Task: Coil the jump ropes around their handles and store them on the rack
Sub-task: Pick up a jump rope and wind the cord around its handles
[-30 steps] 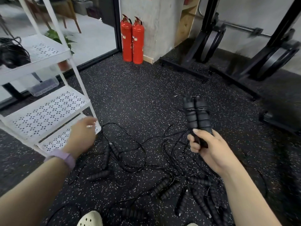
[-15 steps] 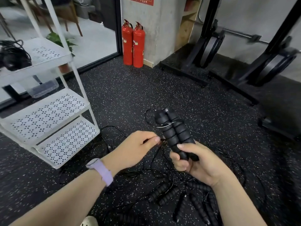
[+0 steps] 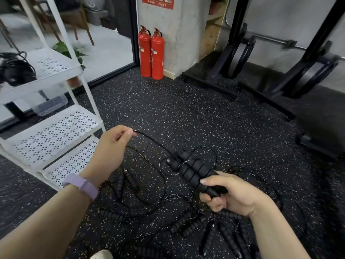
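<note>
My right hand (image 3: 231, 195) grips a pair of black ribbed jump rope handles (image 3: 188, 169) held together, pointing up and to the left, with thin cord wound round them. My left hand (image 3: 112, 146) pinches that rope's thin black cord (image 3: 149, 137) and holds it out taut to the upper left of the handles. Several more jump ropes (image 3: 188, 225) lie tangled on the floor below both hands. The white rack (image 3: 56, 131) stands at the left; a coiled black rope bundle (image 3: 15, 71) sits on its upper shelf.
Two red fire extinguishers (image 3: 152, 53) stand against the concrete pillar at the back. Black weight racks with plates (image 3: 240, 53) fill the back right. A shoe tip (image 3: 101, 255) shows at the bottom edge. Speckled black rubber floor (image 3: 186, 113) lies beyond the ropes.
My left hand, which was by the handles half a second ago, has drawn away up and to the left with the cord. The handles in my right hand have tilted lower.
</note>
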Demonstrator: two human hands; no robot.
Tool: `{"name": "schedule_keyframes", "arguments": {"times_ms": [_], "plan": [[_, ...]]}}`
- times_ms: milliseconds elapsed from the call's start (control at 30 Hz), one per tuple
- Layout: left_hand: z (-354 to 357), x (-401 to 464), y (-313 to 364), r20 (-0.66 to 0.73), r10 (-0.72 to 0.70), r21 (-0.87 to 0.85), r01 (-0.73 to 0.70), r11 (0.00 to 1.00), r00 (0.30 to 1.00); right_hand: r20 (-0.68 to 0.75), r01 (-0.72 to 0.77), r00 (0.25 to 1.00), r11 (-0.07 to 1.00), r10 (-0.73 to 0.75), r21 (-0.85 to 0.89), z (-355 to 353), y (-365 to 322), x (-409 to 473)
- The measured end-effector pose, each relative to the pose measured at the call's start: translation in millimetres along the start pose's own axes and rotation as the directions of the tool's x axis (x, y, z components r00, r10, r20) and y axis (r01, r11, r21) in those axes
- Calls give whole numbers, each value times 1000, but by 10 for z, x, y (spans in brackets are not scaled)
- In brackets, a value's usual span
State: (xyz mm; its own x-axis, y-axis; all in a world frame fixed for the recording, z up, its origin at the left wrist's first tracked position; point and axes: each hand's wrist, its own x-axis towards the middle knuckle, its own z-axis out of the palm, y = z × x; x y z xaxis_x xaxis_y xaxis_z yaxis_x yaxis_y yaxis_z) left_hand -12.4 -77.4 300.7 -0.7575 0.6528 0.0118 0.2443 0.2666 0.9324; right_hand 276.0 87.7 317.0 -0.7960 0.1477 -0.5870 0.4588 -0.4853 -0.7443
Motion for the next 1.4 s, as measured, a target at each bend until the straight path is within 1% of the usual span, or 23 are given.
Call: {"name": "schedule_keyframes", "arguments": {"times_ms": [100,267,433,500,567,700,800,900,1000,1067,1133,1167,1267,1400], "plan": [[-18,-15,3,-58,8,10,-7,1000,998,-25,26,999,997,-24,73,-20,7,0],[-136,21,13,-229,-72,-68,58,996,971,-70,43,997,989,-34,140,-101,2,-30],[-124,4,-3,-255,-82,-32,76,997,964,-76,35,997,991,-26,126,-127,31,-39],[-119,2,-23,-259,-88,23,97,995,962,-64,52,997,992,-45,116,-121,37,-46],[-113,-11,-29,-250,-80,117,112,987,965,-38,69,997,990,-65,123,-114,30,-61],[-39,-54,13,-175,-14,238,56,970,984,-25,107,994,976,-104,191,-99,12,-59],[-8,-71,34,-126,-5,242,36,970,992,-43,159,987,957,-153,242,-101,-15,-50],[-5,-104,78,-99,56,240,-31,970,994,-147,253,965,921,-218,295,-126,-35,-34],[8,-165,154,27,129,317,-131,939,991,-287,373,911,888,-296,268,-154,-28,-3],[9,-186,161,125,104,437,-149,887,987,-358,442,869,861,-341,251,-171,-27,14],[3,-189,140,193,36,561,-140,816,981,-404,495,837,825,-368,274,-204,-34,16],[0,-183,121,218,0,589,-132,797,976,-420,512,827,809,-373,289,-220,-39,11],[-11,-175,80,260,-72,590,-99,801,963,-452,527,812,797,-370,295,-254,-38,4],[-9,-164,26,285,-105,590,-88,803,953,-439,529,812,803,-384,276,-254,-23,8]]}}
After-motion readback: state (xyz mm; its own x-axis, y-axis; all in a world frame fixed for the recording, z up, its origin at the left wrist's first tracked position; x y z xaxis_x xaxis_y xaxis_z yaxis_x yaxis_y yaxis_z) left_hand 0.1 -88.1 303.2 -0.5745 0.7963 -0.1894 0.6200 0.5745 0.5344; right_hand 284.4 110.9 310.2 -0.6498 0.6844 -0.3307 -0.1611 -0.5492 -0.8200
